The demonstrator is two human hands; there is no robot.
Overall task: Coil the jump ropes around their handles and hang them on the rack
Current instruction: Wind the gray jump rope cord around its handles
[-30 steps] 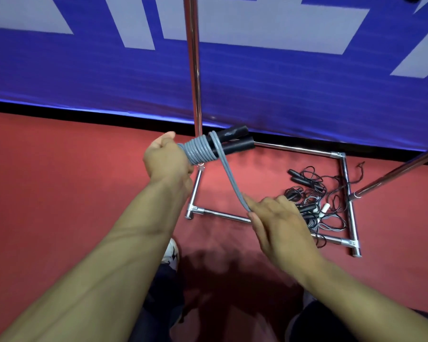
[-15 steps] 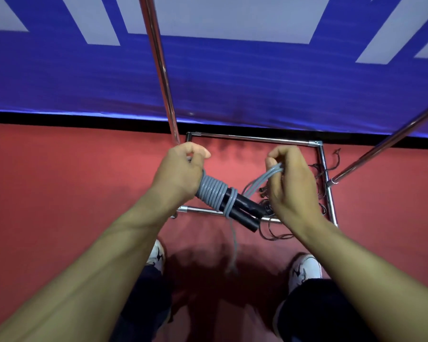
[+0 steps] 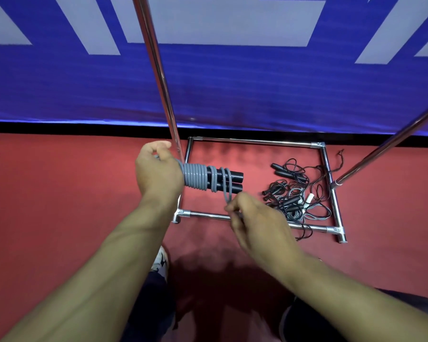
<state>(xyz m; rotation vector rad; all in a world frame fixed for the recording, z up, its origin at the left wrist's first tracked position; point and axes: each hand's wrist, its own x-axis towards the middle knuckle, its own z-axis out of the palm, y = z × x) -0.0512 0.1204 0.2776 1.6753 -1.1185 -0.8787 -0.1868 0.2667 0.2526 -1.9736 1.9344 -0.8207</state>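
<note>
My left hand [image 3: 158, 172] grips one end of two black handles [image 3: 234, 180] held side by side and pointing right. A grey jump rope [image 3: 195, 178] is wound in tight coils around them beside my fist, with two looser turns nearer the handle tips. My right hand [image 3: 252, 222] sits just below the handles and pinches the free end of the grey rope. The chrome rack [image 3: 257, 141] stands on the red floor beyond my hands, its base frame a square of tubes. A tangled pile of black jump ropes [image 3: 295, 195] lies inside that frame at the right.
A chrome upright pole [image 3: 158, 77] rises from the rack's left side just behind my left hand. A slanted chrome bar [image 3: 386, 146] runs up to the right. A blue and white banner [image 3: 232, 82] covers the wall behind. My shoes [image 3: 161, 259] show below my arms.
The handles have turned from pointing down-right to level. My right hand has dropped from beside the handle tips to below them, laying more turns of grey rope near the tips.
</note>
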